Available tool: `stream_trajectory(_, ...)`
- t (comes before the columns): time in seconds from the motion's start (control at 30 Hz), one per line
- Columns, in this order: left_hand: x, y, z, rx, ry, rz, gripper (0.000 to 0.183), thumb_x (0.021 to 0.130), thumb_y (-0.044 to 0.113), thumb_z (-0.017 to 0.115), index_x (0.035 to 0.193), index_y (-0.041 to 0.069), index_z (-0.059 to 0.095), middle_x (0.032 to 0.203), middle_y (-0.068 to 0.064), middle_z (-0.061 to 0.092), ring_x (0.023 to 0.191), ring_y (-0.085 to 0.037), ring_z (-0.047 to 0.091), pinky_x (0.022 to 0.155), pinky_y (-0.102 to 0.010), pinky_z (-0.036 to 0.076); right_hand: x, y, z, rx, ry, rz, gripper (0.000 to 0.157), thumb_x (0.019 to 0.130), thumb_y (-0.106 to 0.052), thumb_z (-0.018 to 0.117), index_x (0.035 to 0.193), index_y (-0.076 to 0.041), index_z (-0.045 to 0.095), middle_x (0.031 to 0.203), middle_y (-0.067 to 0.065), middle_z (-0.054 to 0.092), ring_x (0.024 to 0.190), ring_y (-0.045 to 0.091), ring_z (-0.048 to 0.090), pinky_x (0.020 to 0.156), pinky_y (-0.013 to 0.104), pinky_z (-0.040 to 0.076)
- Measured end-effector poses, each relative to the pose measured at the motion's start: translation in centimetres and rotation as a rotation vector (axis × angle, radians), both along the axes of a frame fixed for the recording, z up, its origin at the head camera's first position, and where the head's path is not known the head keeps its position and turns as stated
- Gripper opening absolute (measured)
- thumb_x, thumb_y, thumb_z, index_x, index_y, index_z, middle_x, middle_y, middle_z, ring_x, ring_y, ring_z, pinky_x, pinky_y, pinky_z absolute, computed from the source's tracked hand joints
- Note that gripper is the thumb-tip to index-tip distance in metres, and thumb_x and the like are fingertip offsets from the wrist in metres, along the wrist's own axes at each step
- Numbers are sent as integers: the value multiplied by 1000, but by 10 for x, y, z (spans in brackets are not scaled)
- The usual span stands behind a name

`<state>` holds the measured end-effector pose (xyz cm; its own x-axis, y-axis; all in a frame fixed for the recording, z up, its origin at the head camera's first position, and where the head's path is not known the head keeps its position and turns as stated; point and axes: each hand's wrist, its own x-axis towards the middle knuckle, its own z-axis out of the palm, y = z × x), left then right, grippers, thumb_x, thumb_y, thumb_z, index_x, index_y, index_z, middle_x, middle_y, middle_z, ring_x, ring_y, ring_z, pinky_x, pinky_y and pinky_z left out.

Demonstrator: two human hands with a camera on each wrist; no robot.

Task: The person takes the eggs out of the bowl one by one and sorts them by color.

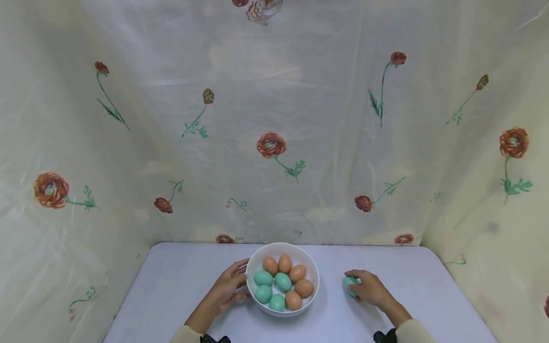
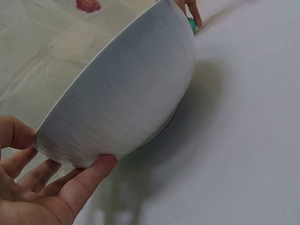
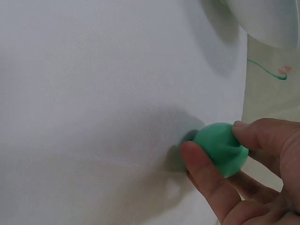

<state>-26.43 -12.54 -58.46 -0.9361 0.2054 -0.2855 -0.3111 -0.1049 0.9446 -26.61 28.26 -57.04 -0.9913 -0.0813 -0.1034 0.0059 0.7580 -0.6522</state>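
Observation:
A white bowl holds several brown eggs and several green eggs. At the bowl's left side is my left hand, its spread fingers touching the outer wall. The left wrist view shows the bowl's ribbed outside, with fingertips against it at the rim and lower down. To the right of the bowl, my right hand pinches one green egg between thumb and fingers. That egg is low over the table; whether it touches the cloth I cannot tell.
The bowl stands on a table covered in white cloth. Flower-printed sheeting hangs behind the table and at both sides. A dark band shows at the right wrist, by a pale sleeve.

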Motion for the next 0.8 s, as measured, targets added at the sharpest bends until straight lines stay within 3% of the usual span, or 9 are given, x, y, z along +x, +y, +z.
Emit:
stream_trajectory(0.3, 1, 0, 2, 3, -5, -12, 61, 93, 7, 50, 153, 14, 40, 159, -20, 36, 138, -46, 43, 86, -53, 59, -3, -2, -3, 71, -1, 18, 39, 86, -3, 70, 125, 2, 66, 114, 22, 65, 83, 20, 61, 57, 26, 55)
stream_trajectory(0.53, 1, 0, 3, 12, -1, -25, 60, 94, 8, 51, 153, 14, 39, 159, -20, 36, 137, -44, 46, 86, -53, 59, -5, 1, -4, 134, 20, 51, 38, 87, -6, 69, 125, -1, 67, 114, 19, 67, 91, 22, 61, 78, 42, 56)
stream_trajectory(0.8, 2, -2, 4, 13, 4, -27, 60, 95, 9, 50, 153, 13, 38, 159, -21, 35, 137, -44, 45, 87, -53, 59, -7, 6, 5, 147, 9, 69, 50, 86, -10, 73, 133, 0, 60, 126, 28, 63, 103, 36, 65, 88, 55, 55)
